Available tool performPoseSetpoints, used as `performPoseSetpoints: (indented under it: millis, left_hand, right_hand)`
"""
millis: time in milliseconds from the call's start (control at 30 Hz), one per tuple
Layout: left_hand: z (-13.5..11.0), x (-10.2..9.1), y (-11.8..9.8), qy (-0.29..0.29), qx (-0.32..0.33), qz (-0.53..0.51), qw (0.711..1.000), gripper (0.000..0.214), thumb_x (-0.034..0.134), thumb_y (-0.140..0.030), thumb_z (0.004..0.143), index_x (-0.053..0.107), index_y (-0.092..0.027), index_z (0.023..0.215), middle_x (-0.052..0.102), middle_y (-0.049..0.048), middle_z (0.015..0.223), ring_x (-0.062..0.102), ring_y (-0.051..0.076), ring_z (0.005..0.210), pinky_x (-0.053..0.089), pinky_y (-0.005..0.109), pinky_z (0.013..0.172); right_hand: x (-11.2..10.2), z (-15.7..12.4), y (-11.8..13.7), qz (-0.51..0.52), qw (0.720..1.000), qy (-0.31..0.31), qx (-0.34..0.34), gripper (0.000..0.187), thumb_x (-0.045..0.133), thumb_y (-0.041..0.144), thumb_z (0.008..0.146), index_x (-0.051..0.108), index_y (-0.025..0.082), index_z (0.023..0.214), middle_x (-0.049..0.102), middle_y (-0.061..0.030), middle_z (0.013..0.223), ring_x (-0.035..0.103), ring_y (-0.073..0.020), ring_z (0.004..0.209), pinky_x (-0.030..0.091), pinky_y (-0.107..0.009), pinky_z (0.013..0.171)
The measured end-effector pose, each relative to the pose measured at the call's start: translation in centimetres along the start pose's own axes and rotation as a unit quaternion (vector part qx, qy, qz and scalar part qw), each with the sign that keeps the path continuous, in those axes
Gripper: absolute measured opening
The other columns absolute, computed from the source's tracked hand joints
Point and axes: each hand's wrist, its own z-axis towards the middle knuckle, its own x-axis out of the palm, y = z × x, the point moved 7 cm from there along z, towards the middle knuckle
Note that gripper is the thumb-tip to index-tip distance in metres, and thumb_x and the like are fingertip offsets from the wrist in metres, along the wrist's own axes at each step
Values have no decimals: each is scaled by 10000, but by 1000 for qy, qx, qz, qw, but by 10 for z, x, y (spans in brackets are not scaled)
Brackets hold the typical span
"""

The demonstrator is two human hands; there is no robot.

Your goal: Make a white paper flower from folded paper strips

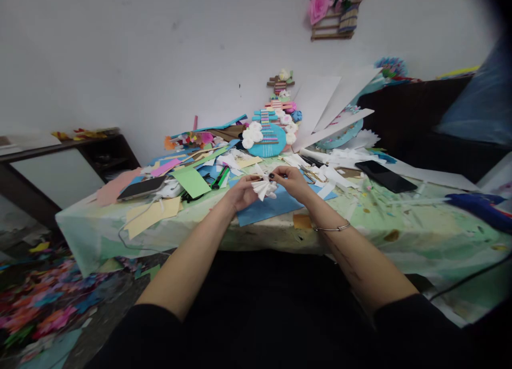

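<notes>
Between my two hands is a small white paper flower (pixel 262 189) with folded, fan-like petals. My left hand (pixel 242 192) grips it from the left, the fingers curled behind the petals. From the right, my right hand (pixel 291 180) pinches its upper edge between thumb and fingers. Both hands are above a blue sheet of paper (pixel 260 211) at the table's near edge. Beyond them stands a decoration with a round blue base (pixel 276 146) and white paper roses (pixel 252 135).
A black phone (pixel 385 176) and a blue glue gun (pixel 480 205) lie to the right. Leftward are a green paper sheet (pixel 192 181), a green-and-black cutter (pixel 220 177), another phone (pixel 141 189) and a cable (pixel 122 235). White paper scraps (pixel 340 177) cover the table's right middle.
</notes>
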Motion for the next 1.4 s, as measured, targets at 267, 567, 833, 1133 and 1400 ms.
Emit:
performPoseSetpoints:
  millis: [267, 567, 833, 1133, 1400]
  left_hand:
    - [-1, 9, -4, 43, 14, 30, 999, 255, 632, -63, 539, 641, -62, 793, 680, 100, 689, 647, 207, 602, 523, 367, 672]
    - [-3, 9, -2, 42, 5, 44, 998, 264, 627, -72, 562, 634, -58, 825, 690, 121, 722, 655, 223, 609, 537, 382, 640]
    - [0, 6, -4, 32, 17, 39, 999, 204, 623, -84, 596, 651, -63, 797, 681, 95, 695, 636, 185, 572, 509, 280, 538]
    - [8, -7, -1, -19, 9, 15, 1000, 109, 566, -143, 635, 625, -99, 716, 646, 51, 609, 603, 170, 519, 467, 268, 525]
    - [8, -2, -4, -27, 33, 61, 997, 50, 569, -98, 622, 581, -144, 609, 593, 4, 526, 529, 119, 462, 382, 216, 468]
  right_hand:
    - [1, -1, 1, -13, 1000, 4, -3, 282, 596, 440, 718, 567, 163, 671, 552, -11, 628, 469, -128, 612, 373, -259, 599]
    - [1, 1, -4, 8, 1000, 7, 1, 245, 635, 396, 686, 580, 158, 671, 563, -4, 620, 472, -121, 603, 386, -268, 607]
    - [1, 0, -2, 20, 1000, 11, 3, 274, 671, 415, 668, 575, 158, 655, 576, -8, 626, 499, -125, 612, 414, -274, 630]
    - [9, -1, -10, 22, 998, 57, 23, 334, 673, 468, 670, 541, 161, 659, 585, -11, 602, 535, -122, 576, 422, -249, 573]
    - [19, -8, -4, 19, 993, 110, 36, 330, 603, 470, 748, 467, 179, 671, 547, 27, 522, 446, -65, 416, 319, -189, 423]
